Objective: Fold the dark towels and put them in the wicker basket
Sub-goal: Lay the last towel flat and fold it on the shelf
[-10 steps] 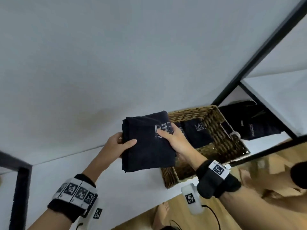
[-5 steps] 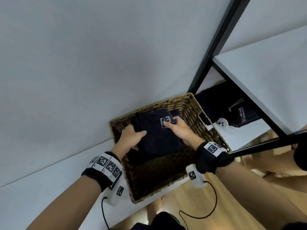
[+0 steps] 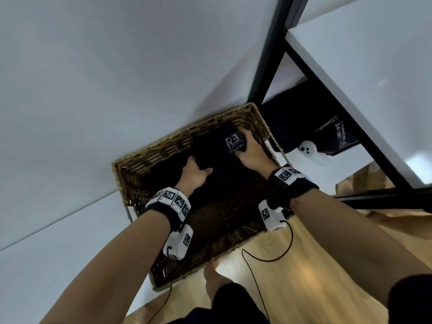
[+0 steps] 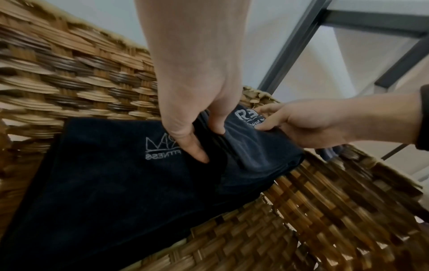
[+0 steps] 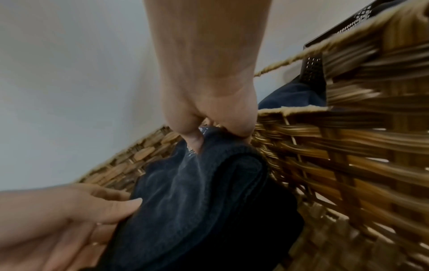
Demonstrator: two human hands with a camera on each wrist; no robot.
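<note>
A folded dark towel [image 3: 219, 155] with white lettering sits low inside the wicker basket [image 3: 149, 155], against its far right corner. My left hand [image 3: 195, 173] grips the towel's left edge, thumb on top. My right hand [image 3: 251, 152] pinches its right edge by the lettering. In the left wrist view the held towel [image 4: 250, 146] lies partly over another folded dark towel [image 4: 104, 165] with a crown logo, and my left hand [image 4: 197, 132] holds its fold. The right wrist view shows my right hand [image 5: 209, 128] pinching the towel [image 5: 197, 201] beside the basket wall [image 5: 348, 155].
The basket stands on a white shelf [image 3: 58, 253] against a white wall. A black metal frame post [image 3: 268, 54] rises to its right. Beyond it lie more dark towels [image 3: 304, 118] and a small white device [image 3: 308, 149]. Wooden floor [image 3: 304, 277] lies below.
Both hands carried the folded towel from left of the basket into it, then lowered it deeper toward the far right corner. The view has swung over the basket.
</note>
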